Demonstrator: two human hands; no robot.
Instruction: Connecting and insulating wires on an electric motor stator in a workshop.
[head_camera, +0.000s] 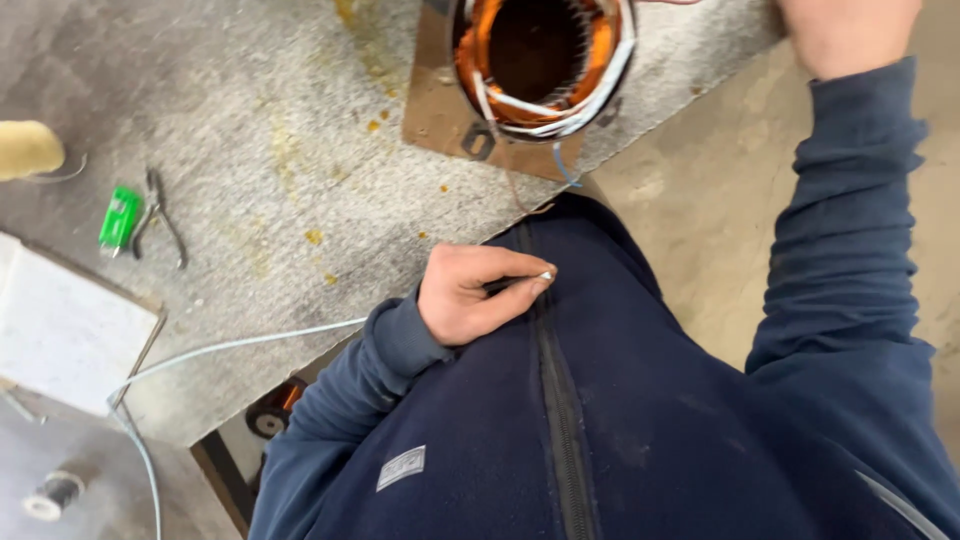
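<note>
Looks like mid-lacing on the stator (540, 65), far centre on the bench, bore facing up at the camera. Left hand (470, 293) pinches something small and pale against the jacket zip. Right hand (845, 30) is mostly out of frame, can't tell its grip. Next move probably needs pulling taut.

A single head-worn camera looks steeply down, close over the person's own chest and arms, with the grey bench (250, 150) stretching away far and left.
</note>
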